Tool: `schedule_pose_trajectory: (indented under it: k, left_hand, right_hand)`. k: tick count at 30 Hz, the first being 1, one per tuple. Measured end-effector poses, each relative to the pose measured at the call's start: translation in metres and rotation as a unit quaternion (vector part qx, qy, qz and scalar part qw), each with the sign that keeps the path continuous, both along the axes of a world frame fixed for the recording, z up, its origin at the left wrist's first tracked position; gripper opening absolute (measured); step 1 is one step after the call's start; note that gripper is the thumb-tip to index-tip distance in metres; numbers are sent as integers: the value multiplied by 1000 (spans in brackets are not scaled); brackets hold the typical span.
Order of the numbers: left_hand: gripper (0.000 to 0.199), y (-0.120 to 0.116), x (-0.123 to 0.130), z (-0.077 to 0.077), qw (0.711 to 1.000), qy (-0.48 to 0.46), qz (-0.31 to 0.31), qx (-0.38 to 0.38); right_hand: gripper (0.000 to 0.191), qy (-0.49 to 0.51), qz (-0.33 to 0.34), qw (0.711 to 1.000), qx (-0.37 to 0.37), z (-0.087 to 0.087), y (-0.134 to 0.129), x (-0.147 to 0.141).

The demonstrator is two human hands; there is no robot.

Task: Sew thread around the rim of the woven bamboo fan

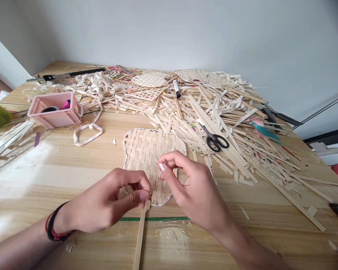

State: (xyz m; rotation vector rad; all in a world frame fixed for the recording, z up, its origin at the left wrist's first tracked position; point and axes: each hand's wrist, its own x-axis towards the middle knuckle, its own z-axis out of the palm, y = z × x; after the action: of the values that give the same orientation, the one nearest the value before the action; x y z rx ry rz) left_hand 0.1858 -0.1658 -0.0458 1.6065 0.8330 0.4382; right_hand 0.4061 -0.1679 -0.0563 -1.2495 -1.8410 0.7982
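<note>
Woven fan (149, 153) half-hidden behind hands (104, 202) (194, 191)

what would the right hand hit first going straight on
Probably the woven fan panel at the fingertips of the right hand; depth is unclear, they may already touch it.

The head-worn camera sits above the near edge of the wooden table (45, 180); it faces forward and downward across it; close range, with the left hand (107, 202) and right hand (194, 191) at lower centre.
</note>
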Motion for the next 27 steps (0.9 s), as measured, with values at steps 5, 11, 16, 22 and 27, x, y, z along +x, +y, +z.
schedule_pose_trajectory:
  k: [5,11,16,22,27]
  left_hand:
    - [28,0,0,1,998,39,-32,-31]
    - [26,0,1,5,997,33,-55,-36]
    - [24,1,2,6,996,49,-76,-28]
    - [18,-1,0,5,993,35,-103,-43]
    - [12,-3,-2,4,989,39,-137,-39]
  right_hand:
    - [9,17,-31,999,2,1,-1,2]
    - [8,45,-74,996,17,-1,0,4]
    - [8,97,-106,989,26,2,0,4]
    - [6,168,-169,970,47,3,3,4]
    - [4,218,-196,954,59,1,6,5]
